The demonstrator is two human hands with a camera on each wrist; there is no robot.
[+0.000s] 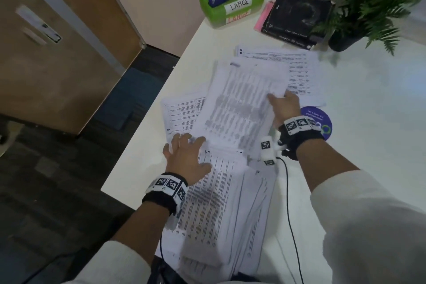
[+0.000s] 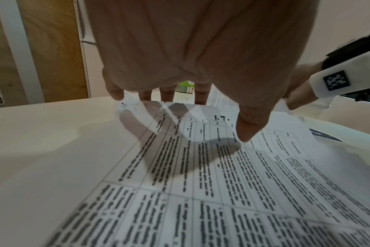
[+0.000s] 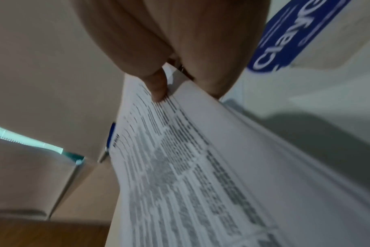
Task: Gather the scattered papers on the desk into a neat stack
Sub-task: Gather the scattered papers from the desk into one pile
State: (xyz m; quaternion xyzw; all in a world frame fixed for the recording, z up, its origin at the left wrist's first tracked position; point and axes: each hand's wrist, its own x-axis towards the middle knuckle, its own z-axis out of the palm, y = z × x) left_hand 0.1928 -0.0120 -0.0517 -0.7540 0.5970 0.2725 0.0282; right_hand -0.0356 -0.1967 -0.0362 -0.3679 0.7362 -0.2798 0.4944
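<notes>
Head view: printed papers lie overlapping across the white desk, some near the front edge, others further back below the black books. Left hand is spread flat, fingers straight, on the near sheets. Right hand grips a raised bundle of sheets by its right edge. Right wrist view alone shows the grip: thumb on the printed face, fingers behind the bundle. Left wrist view shows the palm hovering, fingertips down on a table-printed sheet. A purple round sticker sits beside the right wrist.
</notes>
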